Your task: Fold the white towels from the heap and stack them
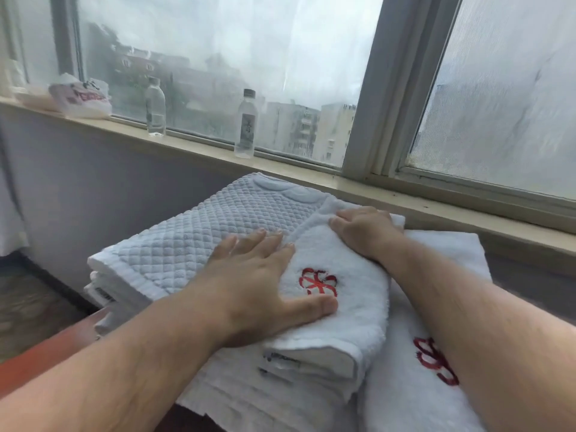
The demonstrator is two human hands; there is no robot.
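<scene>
Top towel (358, 322): soft, thick, light; likely slumps if held by one edge. Left hand (258, 275) fingers spread flat, pressing at 9 o'clock; right hand (364, 232) fingers curled, gripping its 12 o'clock edge

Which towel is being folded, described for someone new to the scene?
Below the windowsill lie white towel stacks. It is the plush towel on top, under the left hand and right hand. Unlike the quilted towel beside it, it shows a red emblem.

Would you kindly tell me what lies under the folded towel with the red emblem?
Folded white layers with tags show beneath the front edge of the emblem towel, and it seems to overlap the quilted towel. What lies under its middle is covered.
</scene>
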